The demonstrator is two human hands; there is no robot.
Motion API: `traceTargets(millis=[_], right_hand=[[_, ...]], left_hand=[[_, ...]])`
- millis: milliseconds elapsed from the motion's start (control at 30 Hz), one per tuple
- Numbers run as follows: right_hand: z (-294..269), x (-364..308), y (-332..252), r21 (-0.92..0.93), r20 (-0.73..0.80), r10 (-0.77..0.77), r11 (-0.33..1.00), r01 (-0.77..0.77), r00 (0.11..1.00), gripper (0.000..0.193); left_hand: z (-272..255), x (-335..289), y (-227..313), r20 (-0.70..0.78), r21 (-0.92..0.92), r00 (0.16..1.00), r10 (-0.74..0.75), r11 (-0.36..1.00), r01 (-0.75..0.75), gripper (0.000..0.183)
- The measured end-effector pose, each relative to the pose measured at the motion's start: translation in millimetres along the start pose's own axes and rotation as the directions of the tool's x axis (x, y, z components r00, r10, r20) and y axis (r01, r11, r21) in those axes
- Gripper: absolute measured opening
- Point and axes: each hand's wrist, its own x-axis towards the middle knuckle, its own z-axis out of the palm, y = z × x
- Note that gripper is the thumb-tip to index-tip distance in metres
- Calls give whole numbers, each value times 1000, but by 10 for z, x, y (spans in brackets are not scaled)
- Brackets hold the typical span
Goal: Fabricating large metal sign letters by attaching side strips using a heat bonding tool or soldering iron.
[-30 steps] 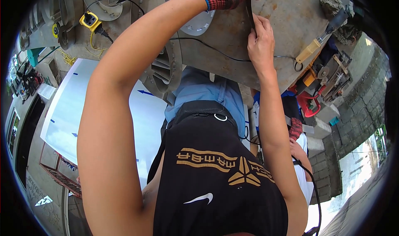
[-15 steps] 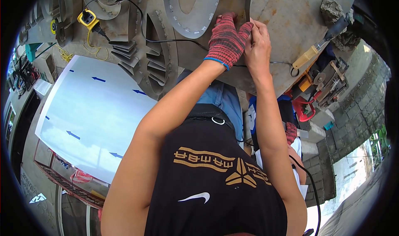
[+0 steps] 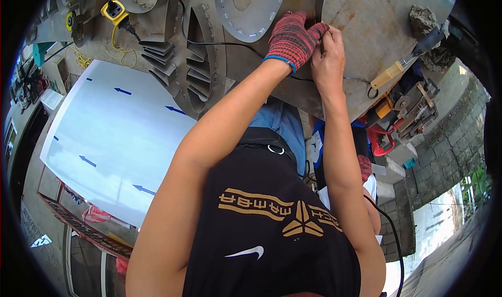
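Observation:
My left hand [image 3: 294, 38], in a red and black knitted glove with a blue cuff, is closed at the near end of a thin metal strip [image 3: 320, 4] that stands on edge. Its thumb reaches across to my bare right hand [image 3: 329, 61]. The right fingers are curled in a pinch at the same end, and the two hands meet there. Exactly where the fingertips grip is hidden. A U-shaped metal piece [image 3: 246, 32] with small weld spots along its edge lies left of the glove. Beneath both wrists runs a black cable [image 3: 225, 43].
The metal table [image 3: 361, 14] bears a wooden-handled tool [image 3: 388, 75] and a grey lump [image 3: 422, 20] at right. Finned metal pieces [image 3: 198, 66] and a yellow socket [image 3: 115, 13] lie left. A large white-blue sheet [image 3: 120, 135] is below them. Another person's gloved hand [image 3: 364, 166] shows beside my right arm.
The view has shifted slightly, so the table things sit a little further right. My right fingers look more curled than before. Both hands stay at the strip's end.

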Motion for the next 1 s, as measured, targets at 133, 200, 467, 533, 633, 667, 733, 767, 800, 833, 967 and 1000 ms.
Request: traceTargets(millis=[133,200,467,533,633,667,733,767,800,833,967,1000], right_hand=[[-15,11,0,11,-4,16,1000,-16,1000,37],[10,-12,-52,18,17,79,997,-79,997,50],[76,-61,-149,-5,24,174,985,-174,984,56],[86,-51,-195,1,16,183,983,-183,983,56],[128,-41,-208,6,7,174,985,-174,985,56],[136,-46,-210,3,1,162,987,-162,987,57],[145,-47,-247,2,1,173,985,-173,985,57],[153,-48,-268,2,3,177,984,-177,984,57],[168,-49,-268,-1,0,178,984,-178,984,57],[190,-62,-263,-5,-11,176,984,-176,984,57],[176,-59,-301,12,-8,200,980,-200,980,58],[164,-50,-268,11,-3,201,980,-201,980,58]], left_hand=[[-67,6,48,18,4,1000,9,1000,-10,43],[-180,83,28,-85,237,869,487,857,-457,36],[-1011,751,1056,693,585,309,651,-257,-769,22],[-1004,700,1154,828,526,369,422,-355,-773,21],[-782,979,810,745,540,313,589,-256,-802,11],[-731,1052,722,746,537,312,589,-254,-805,11],[-695,1106,671,667,517,215,713,-236,-822,8],[-675,1116,638,669,514,212,713,-236,-825,8],[-659,1123,638,673,520,202,712,-260,-814,8],[-645,1131,640,677,526,193,711,-283,-802,8],[-605,1144,632,660,550,202,723,-283,-786,10],[-610,1160,624,675,537,199,710,-288,-793,10]])
